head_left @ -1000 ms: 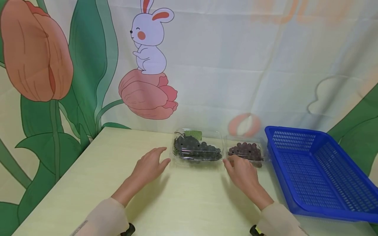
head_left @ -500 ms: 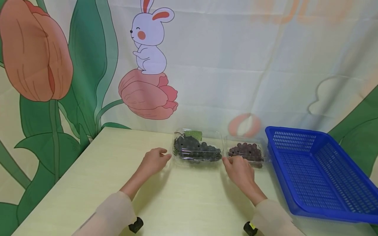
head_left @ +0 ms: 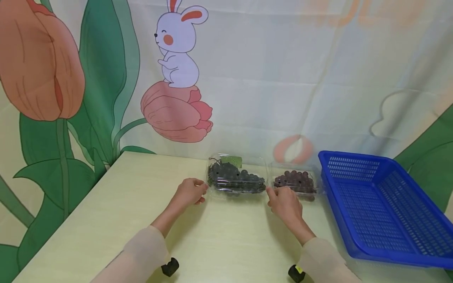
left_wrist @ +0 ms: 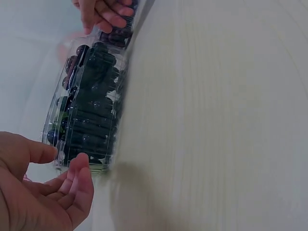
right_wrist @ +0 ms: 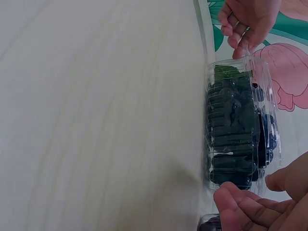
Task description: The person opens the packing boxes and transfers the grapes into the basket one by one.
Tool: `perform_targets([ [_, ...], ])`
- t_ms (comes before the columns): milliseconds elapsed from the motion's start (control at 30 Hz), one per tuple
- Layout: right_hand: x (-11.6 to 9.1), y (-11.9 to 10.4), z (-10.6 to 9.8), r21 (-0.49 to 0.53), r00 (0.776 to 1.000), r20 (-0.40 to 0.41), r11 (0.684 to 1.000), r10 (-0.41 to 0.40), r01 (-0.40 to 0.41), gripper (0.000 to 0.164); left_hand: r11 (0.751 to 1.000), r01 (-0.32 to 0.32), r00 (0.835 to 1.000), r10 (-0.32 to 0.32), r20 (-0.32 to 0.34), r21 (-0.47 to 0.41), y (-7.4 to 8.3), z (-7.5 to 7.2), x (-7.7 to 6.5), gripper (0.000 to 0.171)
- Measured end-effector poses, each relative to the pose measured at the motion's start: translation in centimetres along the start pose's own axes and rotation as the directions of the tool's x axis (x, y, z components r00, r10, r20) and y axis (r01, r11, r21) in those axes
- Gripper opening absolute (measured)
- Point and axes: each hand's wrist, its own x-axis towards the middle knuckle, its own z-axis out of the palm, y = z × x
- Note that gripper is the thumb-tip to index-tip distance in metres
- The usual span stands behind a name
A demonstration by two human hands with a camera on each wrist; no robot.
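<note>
A clear plastic box of dark grapes (head_left: 236, 179) with a green label lies near the back of the table, between both hands. At its left end my left hand (head_left: 189, 192) pinches the edge, thumb on the upper rim and fingers lower, as the left wrist view shows. My right hand (head_left: 285, 204) holds the opposite end between thumb and fingertips, seen close in the right wrist view. Behind that hand stands a smaller clear box of reddish grapes (head_left: 299, 180), partly covered by it.
To the right is a blue plastic basket (head_left: 376, 220) with perforated sides, close beside the smaller box. A printed cloth (head_left: 244, 78) with a rabbit and tulips hangs right behind the pale table (head_left: 230, 239).
My left hand has moved in to the box's left end and its fingers have drawn closer together. The right hand has shifted slightly left. Both boxes stay put.
</note>
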Motion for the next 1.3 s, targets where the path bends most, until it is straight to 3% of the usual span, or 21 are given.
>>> perform_targets([
  [200,0.1,-0.2,-0.2,0.061,0.999,0.031,0.997,0.043,-0.045,0.043,0.962,0.098,0.995,-0.090,0.044,-0.254,-0.2,0.6,0.1,0.039],
  [367,0.4,0.1,-0.1,0.266,0.992,0.108,0.959,0.069,-0.095,0.040,0.931,0.128,0.992,-0.114,0.059,-0.342,0.0,0.8,0.0,0.038],
  [500,0.6,0.5,-0.1,0.434,0.973,0.203,0.881,0.106,-0.187,0.038,0.922,0.146,0.989,-0.131,0.064,-0.358,0.0,0.7,-0.1,0.037],
  [633,0.6,0.7,-0.4,0.508,0.945,0.298,0.817,0.132,-0.274,0.038,0.909,0.171,0.985,-0.152,0.079,-0.379,-0.2,0.7,-0.2,0.034],
  [733,0.5,0.8,-0.7,0.535,0.929,0.344,0.785,0.136,-0.313,0.038,0.905,0.175,0.984,-0.151,0.091,-0.388,-0.3,0.6,-0.4,0.029],
  [1100,-0.5,0.8,-1.3,0.611,0.919,0.383,0.722,0.091,-0.326,0.032,0.922,0.203,0.977,-0.166,0.136,-0.330,-0.3,-0.1,-1.4,0.028],
  [1300,-0.6,0.9,-1.3,0.603,0.918,0.389,0.731,0.078,-0.319,0.029,0.918,0.211,0.974,-0.169,0.149,-0.335,-0.5,-0.3,-1.5,0.037],
])
